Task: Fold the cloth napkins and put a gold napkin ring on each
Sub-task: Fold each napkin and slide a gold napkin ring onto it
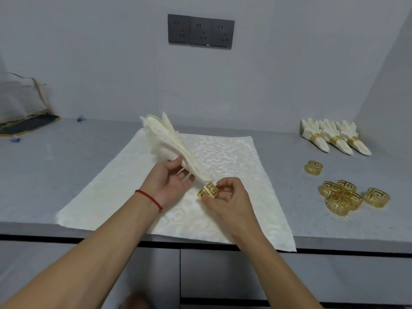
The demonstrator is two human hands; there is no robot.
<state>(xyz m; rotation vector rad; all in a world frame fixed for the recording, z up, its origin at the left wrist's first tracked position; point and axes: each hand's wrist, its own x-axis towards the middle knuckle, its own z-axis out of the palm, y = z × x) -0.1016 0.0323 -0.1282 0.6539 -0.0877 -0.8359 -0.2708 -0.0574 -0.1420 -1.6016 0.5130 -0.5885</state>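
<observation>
Nearby, spare rings (pixel 341 196) heaped, three ringed napkins (pixel 334 136) behind them

A single wide-angle view, worn on the person's head, looks forward and down over the grey table (pixel 66 175) toward the wall at 12 o'clock, where a dark socket panel (pixel 200 31) sits high in the frame. The camera is close: both forearms enter from the bottom edge at 6 o'clock, and the left hand (pixel 171 177) and right hand (pixel 227 197) meet near the centre. The table's front edge runs across the lower third, with the cabinet front below it. The side wall closes in at 2 o'clock
</observation>
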